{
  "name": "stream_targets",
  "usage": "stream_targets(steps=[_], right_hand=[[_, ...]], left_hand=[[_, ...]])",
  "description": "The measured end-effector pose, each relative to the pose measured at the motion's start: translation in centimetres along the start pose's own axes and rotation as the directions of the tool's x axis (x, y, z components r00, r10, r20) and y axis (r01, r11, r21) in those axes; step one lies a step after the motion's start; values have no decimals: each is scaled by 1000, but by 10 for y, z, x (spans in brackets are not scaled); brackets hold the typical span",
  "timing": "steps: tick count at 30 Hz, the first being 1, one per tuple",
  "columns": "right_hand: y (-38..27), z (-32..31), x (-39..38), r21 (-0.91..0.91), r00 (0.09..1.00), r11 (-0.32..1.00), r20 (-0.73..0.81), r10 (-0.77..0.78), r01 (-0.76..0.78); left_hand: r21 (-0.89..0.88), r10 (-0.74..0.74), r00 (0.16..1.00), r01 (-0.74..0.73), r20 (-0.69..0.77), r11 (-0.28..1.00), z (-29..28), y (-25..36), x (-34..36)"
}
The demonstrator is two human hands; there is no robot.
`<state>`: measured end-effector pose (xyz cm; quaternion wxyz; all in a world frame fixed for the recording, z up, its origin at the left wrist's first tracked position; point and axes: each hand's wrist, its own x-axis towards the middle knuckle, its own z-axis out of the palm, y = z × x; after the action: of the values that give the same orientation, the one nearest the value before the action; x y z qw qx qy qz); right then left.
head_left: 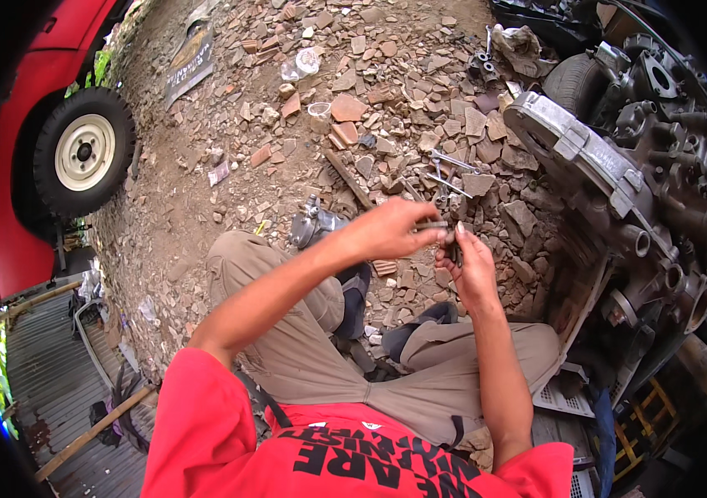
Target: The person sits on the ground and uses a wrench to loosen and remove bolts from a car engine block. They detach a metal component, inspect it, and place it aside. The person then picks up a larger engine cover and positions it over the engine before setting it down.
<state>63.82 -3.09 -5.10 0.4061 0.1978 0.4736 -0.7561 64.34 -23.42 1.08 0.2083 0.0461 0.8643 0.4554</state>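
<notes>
Above the person's lap, a little right of centre, the two bare hands meet over rubble-strewn ground. The left hand, coming in from 8 o'clock, has its grip pressed together at the fingertips, pinching a slim grey metal piece. The right hand, reaching up from 5 o'clock, has its thumb raised and its fingers curled, the grip closed about a small dark part. Both items sit right where the fingertips come together; blur leaves unclear whether they are joined.

From the hands, two spanners lie on the broken tiles at 12 o'clock. A wooden strip lies at 10 o'clock, and a clear plastic cup rests farther out, between 10 and 11. Near the left forearm, at 9 o'clock, is a silvery cast metal component. A large greasy engine assembly stands at 2 to 3 o'clock, with a tyre behind it. Well apart, between 9 and 10 o'clock, is a red vehicle on a cream-rimmed wheel.
</notes>
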Motion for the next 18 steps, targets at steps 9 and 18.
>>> stream_targets(steps=[9,18], right_hand=[[-18,-12,82,-331,962,904,64,-264,270],[7,6,84,-714,726,392,234,-647,580]], left_hand=[[-341,-132,906,-14,-402,940,-56,-69,29],[-509,-40,975,-78,-217,858,10,-61,88]])
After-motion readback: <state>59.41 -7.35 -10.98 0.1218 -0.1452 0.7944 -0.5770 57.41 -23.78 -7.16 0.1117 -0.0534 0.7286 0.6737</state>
